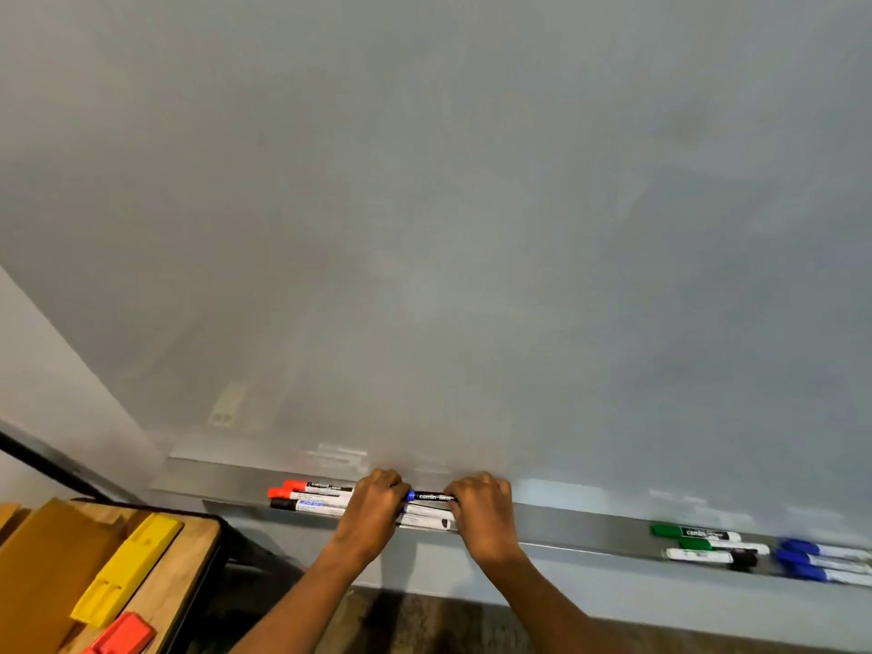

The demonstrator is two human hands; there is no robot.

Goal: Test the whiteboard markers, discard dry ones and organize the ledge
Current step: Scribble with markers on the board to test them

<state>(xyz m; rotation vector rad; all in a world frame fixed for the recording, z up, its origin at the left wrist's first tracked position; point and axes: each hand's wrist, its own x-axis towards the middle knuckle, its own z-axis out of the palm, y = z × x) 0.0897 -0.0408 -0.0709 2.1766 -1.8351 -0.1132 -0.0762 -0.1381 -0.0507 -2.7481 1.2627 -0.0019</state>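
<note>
Metal ledge [566,523], both hands' fingers clamped on blue marker [430,497], red markers [302,489] left, green markers [693,535] right

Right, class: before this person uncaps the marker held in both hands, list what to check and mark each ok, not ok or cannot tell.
1. Both hands on the blue-capped marker: left hand at the cap end, right hand on the barrel: ok.
2. Cap on: ok.
3. Bare whiteboard above for a test stroke: ok.
4. Ink condition: cannot tell.
5. Discard bin in view: not ok.
6. Ledge sorted by colour: not ok; black-capped marker lies with the green markers.
</note>
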